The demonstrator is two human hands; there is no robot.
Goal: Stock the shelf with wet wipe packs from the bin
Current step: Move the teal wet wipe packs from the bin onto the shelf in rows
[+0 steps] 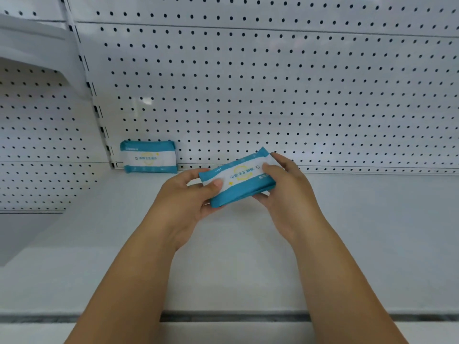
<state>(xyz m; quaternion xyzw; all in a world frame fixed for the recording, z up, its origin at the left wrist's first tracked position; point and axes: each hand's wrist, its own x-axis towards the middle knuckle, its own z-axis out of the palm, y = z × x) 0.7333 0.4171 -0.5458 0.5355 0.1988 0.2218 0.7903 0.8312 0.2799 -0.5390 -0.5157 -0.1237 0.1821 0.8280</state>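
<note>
Left hand grips the left end of the held pack: thumb on top across the white label band, fingers curled underneath. Right hand has the right end, fingers wrapped over the far edge, palm under the near side. So a 2-hand grip, both hands closed round the same pack, nothing else in either.

Held pack is teal w/ a white centre band and tilted, right end higher and further back. Print reads upside down from the camera. It looks to be held off the shelf, over its rear half and near the back panel, not set down yet. Can't tell for sure whether the lower edge touches the surface.

Outward: one stocked pack is already in place at the back-left corner. It stands on its long edge, face forward, leaning on or touching the back panel, just beside the slotted upright. It's clear of the held pack, w/ a gap between them.

Rest of the shelf to the right shows no other packs. Front rail runs along the near edge, under the forearms.

Progress, my read: early. 1 pack placed, no. 2 in hand and approx. at the next slot, right of the first. Probably needs turning upright and label the right way round to match no. 1, then pushing back to the panel. The row to the right is yet to be filled. Bin isn't in view, so no count of what's left.
</note>
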